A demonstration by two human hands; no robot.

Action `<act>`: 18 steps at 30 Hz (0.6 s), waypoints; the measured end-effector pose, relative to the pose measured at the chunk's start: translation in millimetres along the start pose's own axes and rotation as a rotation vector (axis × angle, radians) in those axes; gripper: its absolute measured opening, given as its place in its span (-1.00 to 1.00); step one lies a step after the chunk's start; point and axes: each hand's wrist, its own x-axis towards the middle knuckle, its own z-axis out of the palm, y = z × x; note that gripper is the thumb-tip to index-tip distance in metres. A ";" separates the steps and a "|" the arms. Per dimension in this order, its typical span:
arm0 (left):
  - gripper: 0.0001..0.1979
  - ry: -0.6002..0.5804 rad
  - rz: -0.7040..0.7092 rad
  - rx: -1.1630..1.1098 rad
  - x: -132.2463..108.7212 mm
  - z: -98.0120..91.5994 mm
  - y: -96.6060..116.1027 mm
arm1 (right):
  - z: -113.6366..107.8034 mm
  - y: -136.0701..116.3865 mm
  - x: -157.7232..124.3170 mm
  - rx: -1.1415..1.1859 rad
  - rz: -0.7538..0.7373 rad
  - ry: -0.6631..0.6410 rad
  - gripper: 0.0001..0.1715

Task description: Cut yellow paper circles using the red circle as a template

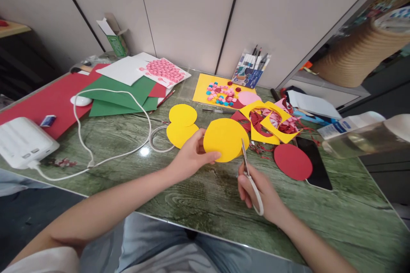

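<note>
My left hand (195, 153) pinches a round yellow paper piece (224, 138) at its left and lower edge, thumb on top. In my right hand (256, 187) is a pair of white-handled scissors (254, 187), whose blades meet the right side of the yellow piece. Two more yellow rounds (182, 115) lie on the table just left of it, one partly over the other. A red paper oval (293, 161) rests to the right, partly on a black phone (315, 164).
Yellow and red paper scraps (272, 121) lie behind my right hand. Small pom-poms (222, 94) sit on a yellow sheet. Green sheets (121, 98), a white cable (112, 161) and a white power bank (24, 143) are at left. A clear bottle (361, 136) stands out at right.
</note>
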 end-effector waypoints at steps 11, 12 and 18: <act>-0.55 -0.016 -0.048 0.109 -9.0 6.4 -2.5 | 1.7 -1.4 -0.4 -0.032 -0.011 -0.013 -0.73; -0.55 -0.020 -0.044 0.112 -9.1 6.3 -2.5 | 1.7 -1.0 -0.5 -0.031 -0.018 -0.013 -0.72; -0.58 -0.041 -0.029 0.083 -8.2 5.8 -2.5 | 1.6 -0.8 -1.2 -0.021 -0.025 -0.028 -0.71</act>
